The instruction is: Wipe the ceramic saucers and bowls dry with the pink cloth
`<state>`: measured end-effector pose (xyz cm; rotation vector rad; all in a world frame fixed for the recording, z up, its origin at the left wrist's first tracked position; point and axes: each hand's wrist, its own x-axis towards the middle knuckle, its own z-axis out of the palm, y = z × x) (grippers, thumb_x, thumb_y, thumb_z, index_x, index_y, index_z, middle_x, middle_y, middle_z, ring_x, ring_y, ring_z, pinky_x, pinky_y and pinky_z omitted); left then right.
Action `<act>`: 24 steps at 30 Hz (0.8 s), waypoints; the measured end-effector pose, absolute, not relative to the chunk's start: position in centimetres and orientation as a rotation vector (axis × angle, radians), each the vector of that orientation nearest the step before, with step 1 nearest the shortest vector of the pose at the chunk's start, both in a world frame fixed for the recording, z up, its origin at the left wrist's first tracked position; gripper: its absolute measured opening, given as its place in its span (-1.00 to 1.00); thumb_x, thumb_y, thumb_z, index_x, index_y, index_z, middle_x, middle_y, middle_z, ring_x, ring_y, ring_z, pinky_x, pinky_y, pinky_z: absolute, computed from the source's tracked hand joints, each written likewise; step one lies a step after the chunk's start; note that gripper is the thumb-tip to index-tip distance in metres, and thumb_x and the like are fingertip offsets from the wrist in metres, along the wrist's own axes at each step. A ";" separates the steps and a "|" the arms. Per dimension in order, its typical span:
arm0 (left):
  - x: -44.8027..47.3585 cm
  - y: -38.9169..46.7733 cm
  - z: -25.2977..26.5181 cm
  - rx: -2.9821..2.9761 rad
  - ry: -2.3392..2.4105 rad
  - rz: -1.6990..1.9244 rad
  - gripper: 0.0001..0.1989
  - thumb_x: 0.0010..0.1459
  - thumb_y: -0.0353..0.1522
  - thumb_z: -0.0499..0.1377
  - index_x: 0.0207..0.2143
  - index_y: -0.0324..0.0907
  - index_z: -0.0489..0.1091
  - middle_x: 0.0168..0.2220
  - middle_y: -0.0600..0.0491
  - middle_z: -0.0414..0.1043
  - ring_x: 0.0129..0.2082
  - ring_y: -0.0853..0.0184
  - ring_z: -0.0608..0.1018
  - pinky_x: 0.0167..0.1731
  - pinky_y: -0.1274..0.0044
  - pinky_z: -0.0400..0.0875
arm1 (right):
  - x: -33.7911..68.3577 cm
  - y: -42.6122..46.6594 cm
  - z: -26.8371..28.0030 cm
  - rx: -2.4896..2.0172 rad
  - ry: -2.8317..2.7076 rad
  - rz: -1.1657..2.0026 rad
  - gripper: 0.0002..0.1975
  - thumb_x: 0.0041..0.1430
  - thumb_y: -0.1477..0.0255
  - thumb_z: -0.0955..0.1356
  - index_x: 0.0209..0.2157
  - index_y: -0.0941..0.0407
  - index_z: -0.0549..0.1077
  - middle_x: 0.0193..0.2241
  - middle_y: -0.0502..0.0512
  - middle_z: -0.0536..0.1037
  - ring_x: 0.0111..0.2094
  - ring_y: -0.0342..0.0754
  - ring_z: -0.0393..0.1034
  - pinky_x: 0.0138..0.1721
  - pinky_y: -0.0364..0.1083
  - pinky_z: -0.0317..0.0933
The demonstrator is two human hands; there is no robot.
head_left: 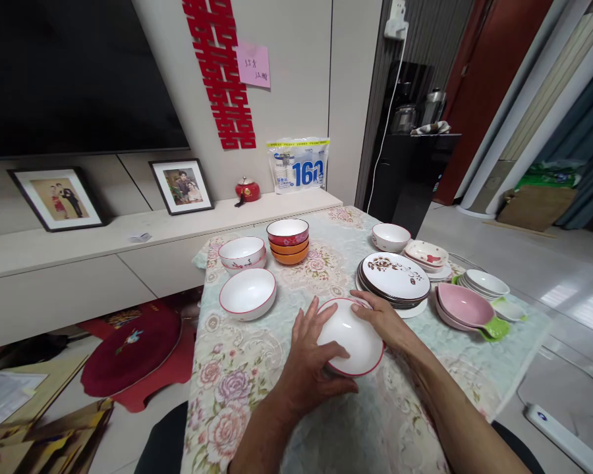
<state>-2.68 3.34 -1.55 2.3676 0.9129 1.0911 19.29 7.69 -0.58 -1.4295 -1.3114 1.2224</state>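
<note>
Inward-angled forearms [439, 385]; left hand [310, 362], right hand [383, 319] gripping white bowl [354, 332].

The bowl [350, 332] is round and deep-sided, glossy white and plain within, with a thin red line running along its rim; small bright glints lie on the inner wall; its mouth is turned up and back toward the person, so the inside shows almost whole; a trace of reddish marking appears at the far rim, too small to make out; it sits between the hands over the near part of the table [254, 392], the left hand [304, 359] with one finger across the inside, the right hand [383, 322] on the far right rim; whether its base touches the cloth cannot be told.
</note>
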 end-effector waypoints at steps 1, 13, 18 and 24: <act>-2.6 3.2 -1.3 2.356 0.911 1.095 -0.71 -0.12 -0.09 0.41 -0.38 -0.03 0.57 0.26 -0.16 0.27 0.36 -0.23 0.01 0.22 -0.11 -0.26 | 19.1 7.7 -0.5 -1.405 -1.269 1.253 -0.44 0.02 0.18 0.45 0.04 0.14 0.50 -0.04 0.25 0.59 -0.14 0.19 0.52 -0.14 0.11 0.39; -1.6 2.9 -0.7 1.703 1.109 1.341 -0.79 -0.03 -0.19 0.36 -0.56 -0.09 0.51 -0.51 0.02 0.49 -0.16 0.04 0.53 0.20 0.10 0.00 | 16.9 7.0 0.7 -1.015 -0.857 1.380 -0.51 0.01 0.17 0.47 -0.06 0.14 0.56 -0.14 0.24 0.63 -0.11 0.18 0.52 0.00 0.14 0.32; -1.1 2.2 -1.0 1.257 1.079 1.250 -0.69 0.07 -0.12 0.28 -0.47 -0.19 0.50 -0.48 0.07 0.40 -0.41 0.29 0.40 -0.28 0.44 0.32 | 15.9 5.8 2.0 -1.124 -1.309 0.714 -0.72 0.14 0.26 0.41 -0.14 0.06 0.60 -0.10 0.15 0.54 -0.03 0.11 0.39 0.04 0.08 0.22; -0.1 2.0 -0.7 0.865 0.932 1.311 -0.75 0.07 -0.20 0.28 -0.43 -0.22 0.48 -0.53 0.12 0.39 -0.47 0.35 0.39 -0.40 0.53 0.32 | 12.4 2.2 4.0 -0.994 -1.861 -0.030 -0.73 0.22 0.43 0.32 -0.06 0.08 0.53 -0.36 0.13 0.41 -0.29 0.04 0.28 -0.27 0.03 0.19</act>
